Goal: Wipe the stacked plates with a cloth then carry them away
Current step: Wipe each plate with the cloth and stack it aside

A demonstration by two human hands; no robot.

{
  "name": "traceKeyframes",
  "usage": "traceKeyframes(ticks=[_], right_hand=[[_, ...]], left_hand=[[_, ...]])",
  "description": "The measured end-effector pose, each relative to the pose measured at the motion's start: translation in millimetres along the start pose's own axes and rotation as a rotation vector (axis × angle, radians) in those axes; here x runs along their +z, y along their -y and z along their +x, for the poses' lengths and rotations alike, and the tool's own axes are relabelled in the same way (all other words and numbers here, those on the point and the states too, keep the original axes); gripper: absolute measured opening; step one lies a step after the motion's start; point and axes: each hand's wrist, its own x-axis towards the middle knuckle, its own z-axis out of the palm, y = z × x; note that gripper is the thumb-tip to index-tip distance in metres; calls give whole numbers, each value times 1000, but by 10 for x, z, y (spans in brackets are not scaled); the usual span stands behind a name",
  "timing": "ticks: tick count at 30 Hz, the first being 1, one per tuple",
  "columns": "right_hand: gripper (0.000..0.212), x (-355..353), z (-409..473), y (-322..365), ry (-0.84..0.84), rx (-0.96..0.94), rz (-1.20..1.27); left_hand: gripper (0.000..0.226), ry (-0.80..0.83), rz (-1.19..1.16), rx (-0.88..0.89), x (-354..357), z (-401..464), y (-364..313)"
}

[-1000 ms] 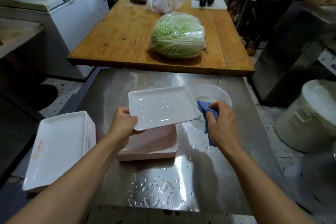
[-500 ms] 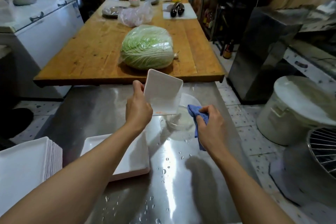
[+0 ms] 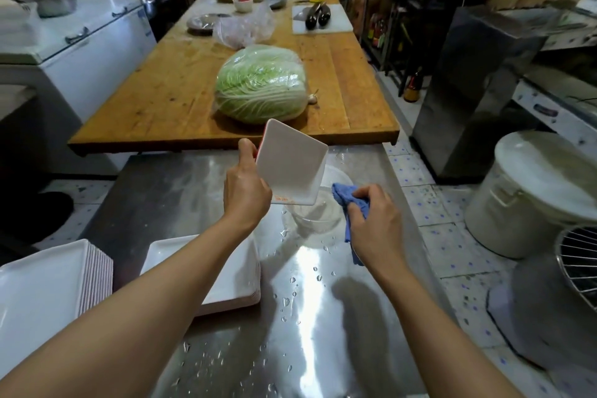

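White and rectangular, the plate (image 3: 290, 165) I hold is tipped steeply on edge above the clear bowl (image 3: 318, 210), its lower corner over the bowl's rim. My left hand (image 3: 247, 191) grips it along the left edge, thumb up by the top corner and fingers curled behind. My right hand (image 3: 374, 223) is closed around the blue cloth (image 3: 349, 203), which is bunched in the fingers just right of the plate and hangs over the bowl's right side; I see a gap between cloth and plate.

Below my left forearm sits a low stack of plates (image 3: 239, 281) on the steel table (image 3: 323, 333), and a taller stack (image 3: 48, 294) stands near the table's left edge. Water drops speckle the steel around the bowl and toward me.

Beyond the steel table, touching its far edge, is a wooden table (image 3: 168, 90) with a wrapped cabbage (image 3: 261, 84) lying near its front. A white bucket (image 3: 533, 197) stands on the tiled floor to the right.
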Motion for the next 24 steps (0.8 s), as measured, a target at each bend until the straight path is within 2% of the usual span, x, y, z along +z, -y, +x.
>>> traceKeyframes(ticks=[3,9,12,15,17,19,22,24], right_hand=[[13,19,-32,-26,24,-1,-8],[19,46,-108,100,-22,-44,105],[21,78,-135,318,-39,-114,130],[24,116,-175,535,40,-246,18],[30,167,-235,584,181,-312,-274],[36,210,-339,595,202,-337,-426],[40,249,-551,665,247,-278,-258],[44,273,-710,715,334,-304,-293]], left_hand=[[34,9,-94,-79,-8,-39,52],[39,77,-468,-514,-204,-294,244],[42,105,-694,-641,-385,-514,281],[48,154,-816,-663,-587,-734,330],[52,188,-856,-645,-708,-856,384],[53,198,-864,-637,-827,-954,459],[56,178,-863,-629,-1009,-1100,595],[56,181,-887,-621,-1138,-1201,672]])
